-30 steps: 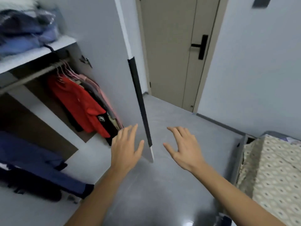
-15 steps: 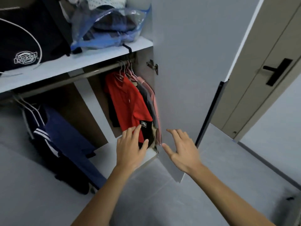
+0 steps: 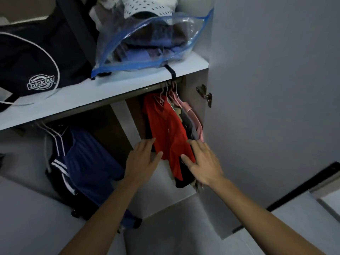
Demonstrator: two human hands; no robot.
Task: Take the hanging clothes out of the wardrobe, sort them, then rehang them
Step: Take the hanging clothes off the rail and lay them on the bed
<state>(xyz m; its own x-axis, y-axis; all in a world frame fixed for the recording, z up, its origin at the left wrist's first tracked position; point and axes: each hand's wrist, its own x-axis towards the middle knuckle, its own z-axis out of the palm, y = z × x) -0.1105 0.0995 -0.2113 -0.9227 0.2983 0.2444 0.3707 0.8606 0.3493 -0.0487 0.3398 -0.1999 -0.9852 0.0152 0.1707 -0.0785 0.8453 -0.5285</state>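
Step in hand: removal, first reach; left hand [image 3: 142, 159] flat with fingers spread, touching the left edge of the red shirt [image 3: 168, 133]; right hand [image 3: 201, 161] spread against its right side, nothing gripped. Bunch hangs from hangers [image 3: 170, 92] above both hands; next move likely calls for lifting the hooks clear of the rail.

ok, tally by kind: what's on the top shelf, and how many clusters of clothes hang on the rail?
Black Dickies bag: 1
Clear zip bag of folded clothes: 1
White dotted item on top of the zip bag: 1
Hanging clusters: 2, one with the red shirt in front, one with the navy striped garment
Total: 5
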